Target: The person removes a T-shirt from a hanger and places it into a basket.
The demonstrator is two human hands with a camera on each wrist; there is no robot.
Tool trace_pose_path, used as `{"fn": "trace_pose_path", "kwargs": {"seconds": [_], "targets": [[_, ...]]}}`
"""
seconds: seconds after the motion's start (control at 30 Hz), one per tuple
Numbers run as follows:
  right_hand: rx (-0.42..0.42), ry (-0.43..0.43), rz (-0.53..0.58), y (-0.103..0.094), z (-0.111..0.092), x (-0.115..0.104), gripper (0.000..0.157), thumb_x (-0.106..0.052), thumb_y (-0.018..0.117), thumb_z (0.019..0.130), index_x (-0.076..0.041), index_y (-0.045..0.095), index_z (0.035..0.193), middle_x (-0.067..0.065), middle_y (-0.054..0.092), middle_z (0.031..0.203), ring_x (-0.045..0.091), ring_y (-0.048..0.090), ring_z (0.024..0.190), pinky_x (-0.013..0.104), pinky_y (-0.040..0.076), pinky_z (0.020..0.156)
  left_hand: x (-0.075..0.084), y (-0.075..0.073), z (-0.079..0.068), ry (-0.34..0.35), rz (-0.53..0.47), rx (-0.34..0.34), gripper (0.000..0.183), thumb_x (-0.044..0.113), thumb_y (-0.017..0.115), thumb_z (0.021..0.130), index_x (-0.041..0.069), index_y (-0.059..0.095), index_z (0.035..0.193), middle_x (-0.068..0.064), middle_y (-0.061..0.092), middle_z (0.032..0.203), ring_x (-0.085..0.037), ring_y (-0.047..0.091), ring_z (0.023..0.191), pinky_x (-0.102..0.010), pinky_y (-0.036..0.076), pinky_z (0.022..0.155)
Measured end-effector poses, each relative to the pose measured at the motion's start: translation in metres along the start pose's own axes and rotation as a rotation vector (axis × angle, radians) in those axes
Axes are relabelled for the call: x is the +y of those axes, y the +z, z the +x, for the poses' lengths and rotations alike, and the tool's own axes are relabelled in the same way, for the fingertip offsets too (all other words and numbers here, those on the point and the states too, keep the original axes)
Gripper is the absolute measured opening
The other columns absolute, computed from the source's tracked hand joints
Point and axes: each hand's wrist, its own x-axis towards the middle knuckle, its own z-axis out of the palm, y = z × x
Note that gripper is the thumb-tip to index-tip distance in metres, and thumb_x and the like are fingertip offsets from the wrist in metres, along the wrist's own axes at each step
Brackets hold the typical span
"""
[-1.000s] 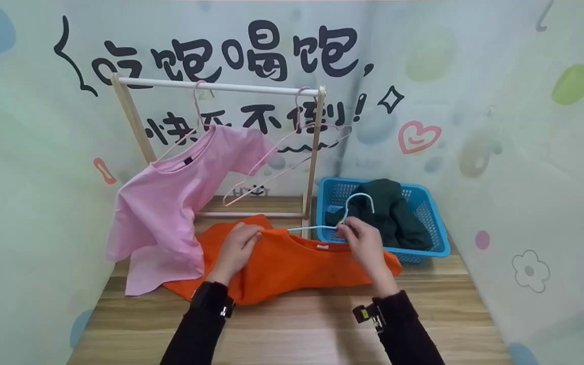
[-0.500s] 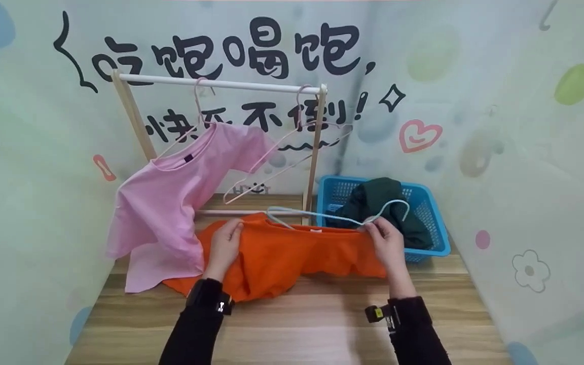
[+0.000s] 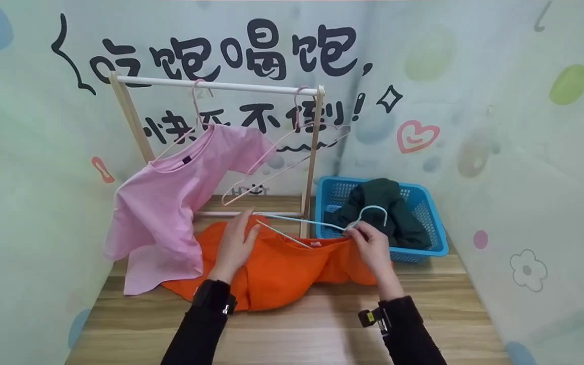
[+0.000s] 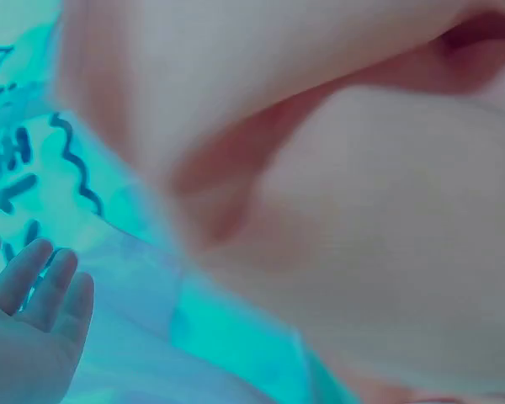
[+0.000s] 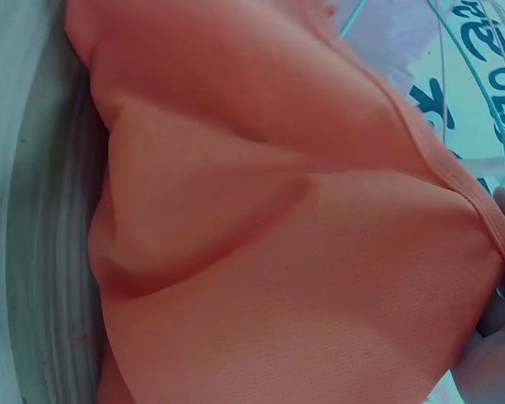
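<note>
My right hand [image 3: 370, 248] pinches the light blue clothes hanger [image 3: 317, 222] just below its hook, with the collar edge of the orange T-shirt [image 3: 282, 281] at the same fingers. The hanger's left end sticks out above the neck opening, and its lower bar runs down into the collar. Fingers extended, my left hand [image 3: 236, 246] lies against the shirt beside that end. In the left wrist view the spread fingers [image 4: 55, 286] show. The right wrist view is mostly filled by the shirt [image 5: 303, 252], the fingertips at its right edge. The hanger's right arm is hidden by the shirt.
Behind stands a drying rack [image 3: 221, 86] bearing a pink T-shirt [image 3: 170, 208] on a pink hanger and a bare pink hanger [image 3: 266, 175]. A blue basket [image 3: 436, 228] holding dark green cloth [image 3: 383, 203] sits back right. Walls close in the wooden table [image 3: 292, 334].
My left hand has let go of the orange T-shirt's shoulder and straightened its fingers by the hanger's end. My right hand went right with the hanger, then came back left.
</note>
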Motion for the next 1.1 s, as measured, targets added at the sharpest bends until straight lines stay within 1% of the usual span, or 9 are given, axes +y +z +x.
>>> {"fn": "trace_pose_path", "kwargs": {"seconds": [0.17, 0.2, 0.3, 0.43, 0.53, 0.6, 0.8, 0.93, 1.1], "targets": [[-0.032, -0.052, -0.018, 0.006, -0.003, -0.001, 0.01, -0.007, 0.065, 0.095, -0.011, 0.072, 0.091, -0.002, 0.07, 0.091, 0.016, 0.062, 0.086, 0.024, 0.052, 0.083, 0.011, -0.001, 0.002, 0.194, 0.146, -0.002, 0.04, 0.013, 0.066, 0.095, 0.008, 0.06, 0.134, -0.016, 0.063, 0.127, -0.035, 0.055, 0.12, -0.051, 0.041, 0.103], [-0.035, -0.063, -0.009, 0.007, -0.003, -0.001, 0.009, -0.007, 0.065, 0.095, -0.011, 0.073, 0.092, -0.002, 0.07, 0.091, 0.016, 0.062, 0.086, 0.024, 0.053, 0.083, 0.013, -0.001, 0.002, 0.219, 0.174, -0.003, 0.038, 0.013, 0.067, 0.095, 0.008, 0.061, 0.133, -0.015, 0.064, 0.125, -0.035, 0.057, 0.118, -0.051, 0.043, 0.101], [-0.047, -0.077, 0.023, 0.006, -0.008, -0.02, 0.008, -0.002, 0.064, 0.095, -0.002, 0.072, 0.095, 0.006, 0.07, 0.093, 0.021, 0.062, 0.087, 0.022, 0.052, 0.083, 0.015, 0.001, -0.001, 0.259, 0.233, -0.018, 0.032, 0.014, 0.068, 0.094, 0.008, 0.066, 0.125, -0.013, 0.067, 0.116, -0.034, 0.06, 0.11, -0.051, 0.046, 0.095], [-0.045, -0.055, 0.043, 0.01, -0.008, -0.024, 0.009, 0.002, 0.062, 0.095, 0.004, 0.07, 0.097, 0.013, 0.07, 0.094, 0.027, 0.063, 0.087, 0.021, 0.052, 0.084, 0.015, 0.004, -0.005, 0.284, 0.223, -0.025, 0.016, 0.011, 0.069, 0.093, 0.007, 0.07, 0.108, -0.01, 0.068, 0.098, -0.031, 0.062, 0.095, -0.045, 0.051, 0.086], [-0.044, -0.035, 0.046, 0.014, -0.005, -0.006, 0.009, -0.004, 0.064, 0.095, -0.004, 0.073, 0.098, 0.008, 0.071, 0.095, 0.024, 0.063, 0.088, 0.022, 0.052, 0.084, 0.012, 0.007, -0.008, 0.299, 0.187, -0.001, 0.003, 0.008, 0.069, 0.092, 0.008, 0.068, 0.095, -0.006, 0.065, 0.085, -0.028, 0.061, 0.084, -0.041, 0.052, 0.077], [-0.063, -0.027, 0.042, 0.014, -0.005, -0.003, 0.011, -0.008, 0.065, 0.096, -0.008, 0.073, 0.103, 0.005, 0.071, 0.098, 0.021, 0.064, 0.088, 0.023, 0.053, 0.084, 0.01, 0.008, -0.01, 0.307, 0.166, 0.021, 0.004, 0.007, 0.069, 0.092, 0.009, 0.066, 0.091, -0.005, 0.063, 0.079, -0.027, 0.06, 0.08, -0.039, 0.051, 0.074], [-0.125, -0.037, -0.046, 0.007, -0.01, 0.01, 0.029, -0.015, 0.064, 0.098, -0.012, 0.065, 0.127, 0.003, 0.07, 0.111, 0.018, 0.063, 0.096, 0.033, 0.054, 0.087, 0.001, 0.001, -0.014, 0.305, 0.125, 0.111, 0.007, 0.0, 0.069, 0.09, 0.006, 0.067, 0.091, -0.005, 0.065, 0.078, -0.028, 0.06, 0.08, -0.04, 0.051, 0.077], [-0.122, -0.039, -0.112, -0.002, -0.015, 0.024, 0.031, -0.011, 0.068, 0.094, -0.008, 0.066, 0.125, 0.007, 0.069, 0.115, 0.021, 0.063, 0.1, 0.042, 0.054, 0.089, -0.007, -0.011, -0.017, 0.297, 0.138, 0.179, 0.006, 0.0, 0.068, 0.09, 0.004, 0.068, 0.093, -0.007, 0.065, 0.08, -0.03, 0.06, 0.081, -0.041, 0.05, 0.079], [-0.113, -0.033, -0.189, -0.012, -0.026, 0.043, 0.033, -0.009, 0.072, 0.091, -0.004, 0.067, 0.123, 0.011, 0.067, 0.118, 0.027, 0.062, 0.105, 0.045, 0.051, 0.093, -0.016, -0.027, -0.02, 0.292, 0.159, 0.262, 0.01, -0.005, 0.068, 0.087, 0.003, 0.067, 0.092, -0.01, 0.065, 0.081, -0.031, 0.06, 0.08, -0.043, 0.048, 0.078]]}}
